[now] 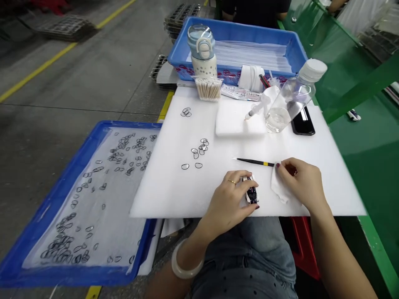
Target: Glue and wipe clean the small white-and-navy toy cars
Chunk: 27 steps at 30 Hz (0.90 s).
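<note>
My left hand (229, 201) is closed around a small white and dark toy car (252, 192), fingers and thumb on its two ends, at the near edge of the white foam board (168, 195). My right hand (301, 180) pinches the top of a crumpled white wipe (278, 187) that rests on the board. Right by those fingertips is the rear end of black tweezers (254, 161) with a yellow band, their tip pointing left. Several thin dark oval rings (199, 149) lie left of the tweezers.
A clear bottle (289, 97) of liquid, a phone (303, 121), a syringe (254, 111) on a foam block (235, 126), cotton swabs (208, 89) and a drink bottle (202, 52) stand farther back. A blue tray (102, 126) with many rings is left; another blue bin (249, 29) is behind.
</note>
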{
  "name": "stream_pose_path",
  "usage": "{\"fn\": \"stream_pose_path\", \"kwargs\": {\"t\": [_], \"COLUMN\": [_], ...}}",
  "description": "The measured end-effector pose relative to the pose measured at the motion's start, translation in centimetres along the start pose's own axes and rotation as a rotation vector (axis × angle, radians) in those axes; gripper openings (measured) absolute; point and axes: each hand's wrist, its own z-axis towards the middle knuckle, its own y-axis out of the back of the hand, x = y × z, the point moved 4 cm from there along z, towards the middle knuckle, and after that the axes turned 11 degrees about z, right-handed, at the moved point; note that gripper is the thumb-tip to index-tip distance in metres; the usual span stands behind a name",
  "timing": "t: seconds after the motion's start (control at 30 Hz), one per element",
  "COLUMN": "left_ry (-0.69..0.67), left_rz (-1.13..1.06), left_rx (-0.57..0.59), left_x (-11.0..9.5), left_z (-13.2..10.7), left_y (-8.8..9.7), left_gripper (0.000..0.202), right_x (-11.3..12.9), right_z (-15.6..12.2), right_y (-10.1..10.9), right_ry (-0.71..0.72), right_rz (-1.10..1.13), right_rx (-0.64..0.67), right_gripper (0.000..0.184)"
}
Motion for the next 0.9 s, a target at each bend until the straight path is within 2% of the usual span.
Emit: {"fn": "stream_pose_path", "kwargs": {"t": [0.07,0.13,0.2,0.23,0.27,0.33,0.4,0.47,0.63,0.77,0.9], "left_ry": [-0.035,-0.032,0.104,0.198,0.277,0.382,0.441,0.474,0.519,0.522,0.501], "left_rz": [-0.008,0.014,0.133,0.218,0.301,0.46,0.565,0.615,0.565,0.5,0.48], "left_rx": [0.039,0.013,-0.153,-0.191,-0.182,-0.101,-0.006,0.049,0.029,0.022,0.036], "left_x": [0.5,1.6,3.6,4.7,5.8,7.4,8.6,9.2,9.8,10.2,10.3], "left_z": [-0.1,0.0,0.4,0.7,1.1,2.1,3.1,3.9,4.4,4.5,4.7], "left_y": [1.2,3.5,6.9,8.4,9.5,10.9,11.1,10.6,9.7,9.7,9.8], "left_gripper": [0.053,0.048,0.017,0.009,0.011,0.012,0.013,0.017,0.013,0.013,0.012], "right_x": [-0.9,-1.8,-2.5,-2.8,-2.9,-3.0,-3.4,-4.3,-5.8,-5.5,-5.6], "right_z": [-0.1,-0.3,-0.8,-1.2,-1.7,-2.5,-3.2,-3.5,-3.5,-3.9,-3.9], "right_y": [-0.1,0.3,0.9,1.2,1.4,1.8,2.3,3.1,5.3,5.9,6.1], "right_ry": [-0.037,-0.145,-0.254,-0.282,-0.287,-0.241,-0.208,-0.226,-0.219,-0.277,-0.218], "right_rz": [0.286,0.586,0.765,0.779,0.751,0.652,0.616,0.696,0.899,0.921,0.953], "right_rx": [-0.034,-0.069,-0.08,-0.074,-0.063,-0.061,-0.142,-0.251,-0.397,-0.493,-0.61], "right_gripper": [0.015,0.01,0.009,0.012,0.018,0.031,0.035,0.028,0.001,0.011,0.012]}}
